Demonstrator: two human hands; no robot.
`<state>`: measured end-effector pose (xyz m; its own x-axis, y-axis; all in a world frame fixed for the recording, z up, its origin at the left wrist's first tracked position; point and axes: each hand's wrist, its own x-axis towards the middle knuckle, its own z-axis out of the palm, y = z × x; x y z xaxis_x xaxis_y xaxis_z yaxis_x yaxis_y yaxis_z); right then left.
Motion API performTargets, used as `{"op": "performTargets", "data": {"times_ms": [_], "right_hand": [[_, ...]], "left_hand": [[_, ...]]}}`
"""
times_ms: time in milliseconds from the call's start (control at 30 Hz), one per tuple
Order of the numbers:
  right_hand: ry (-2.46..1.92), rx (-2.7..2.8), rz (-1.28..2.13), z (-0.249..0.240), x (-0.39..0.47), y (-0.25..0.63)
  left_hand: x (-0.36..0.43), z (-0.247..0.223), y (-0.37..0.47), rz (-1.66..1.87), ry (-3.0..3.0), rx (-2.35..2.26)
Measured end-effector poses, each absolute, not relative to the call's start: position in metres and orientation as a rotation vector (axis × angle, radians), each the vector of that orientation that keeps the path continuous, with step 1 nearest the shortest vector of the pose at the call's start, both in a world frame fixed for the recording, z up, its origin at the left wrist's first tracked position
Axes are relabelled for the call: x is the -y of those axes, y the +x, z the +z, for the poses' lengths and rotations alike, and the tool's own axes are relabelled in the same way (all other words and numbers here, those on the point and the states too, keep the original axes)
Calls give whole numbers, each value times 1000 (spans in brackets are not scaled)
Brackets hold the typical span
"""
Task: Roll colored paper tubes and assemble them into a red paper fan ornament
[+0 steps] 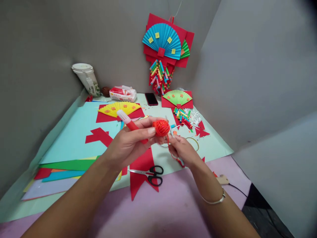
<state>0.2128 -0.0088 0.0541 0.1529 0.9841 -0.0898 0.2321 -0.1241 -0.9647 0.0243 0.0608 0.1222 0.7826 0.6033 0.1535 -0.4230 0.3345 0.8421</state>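
table cover (pixel 213 145): pale green over purple, likely laid to catch scraps
hanging decoration (pixel 162 36): hung from cord against wall, perhaps to keep rolled-paper tail free; blue fan in front
coloured sheets (pixel 59 178): stacked at near left, probably for easy reach
left hand (pixel 128 143): grasping yarn ball (pixel 161 128) at fingertips, red marker (pixel 131 125) tucked across same hand
right hand (pixel 183 150): fingers curled in close at ball's lower right; cannot tell exact grip, thin pale piece partly hidden
yellow fan (pixel 119 107): on red card, beyond left hand
green fan (pixel 177 97): on red card, back right
mug (pixel 86 79): back left, dark lettering, too small to read
tissue pack (pixel 123 93): red and white, printing illegible
scissors (pixel 148 173): on red paper, near edge, likely parked handy
phone (pixel 151 99): dark screen, no brand visible
red marker: pale cap on, no readable label
yarn ball: held up between hands, above table, likely for close view
strand (pixel 168 145): dropping from ball past right fingers
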Motion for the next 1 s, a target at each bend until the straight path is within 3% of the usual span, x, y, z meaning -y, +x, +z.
{"op": "performTargets", "data": {"times_ms": [133,367,700,1000], "right_hand": [[-1387,1108,1318,65,33,215],[-1727,1122,1127,77,26,260],[-1831,1281,837,81,-97,322],[-1610,1305,1173,70,-122,351]], "left_hand": [[-74,125,27,832,965,-308],[-136,114,21,1092,867,-546],[-240,91,52,1079,1060,-930],[-279,81,70,1096,1125,-984]]}}
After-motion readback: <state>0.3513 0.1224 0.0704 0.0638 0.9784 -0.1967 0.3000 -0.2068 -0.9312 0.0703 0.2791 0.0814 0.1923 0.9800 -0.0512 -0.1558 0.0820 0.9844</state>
